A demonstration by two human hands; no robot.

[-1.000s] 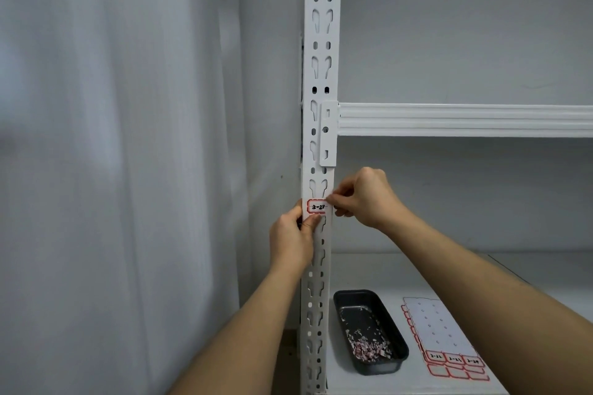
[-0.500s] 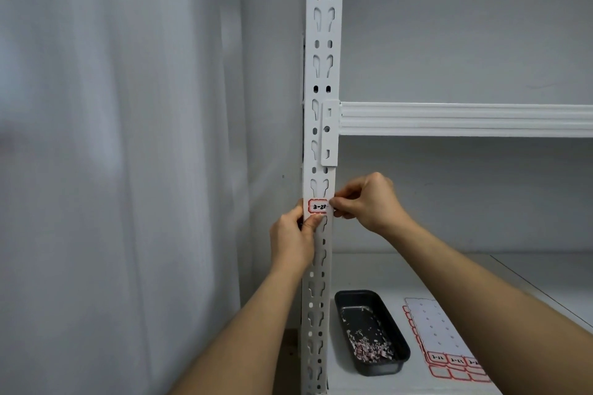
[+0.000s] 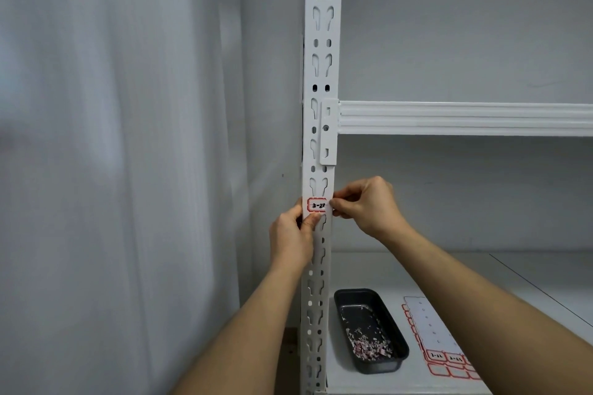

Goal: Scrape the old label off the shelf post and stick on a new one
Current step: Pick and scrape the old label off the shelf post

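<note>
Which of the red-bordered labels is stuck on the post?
The label between both hands, marked in black ink. The others lie on the sheet on the shelf beside the tray.

Left of frame: pale curtain (image 3: 106, 154) in soft vertical folds (evenly lit).
Centre: plain grey wall (image 3: 269, 106).
Right: white metal shelving, horizontal beam (image 3: 465, 118) mid-height.
Lower right: white shelf board (image 3: 513, 282).
</note>
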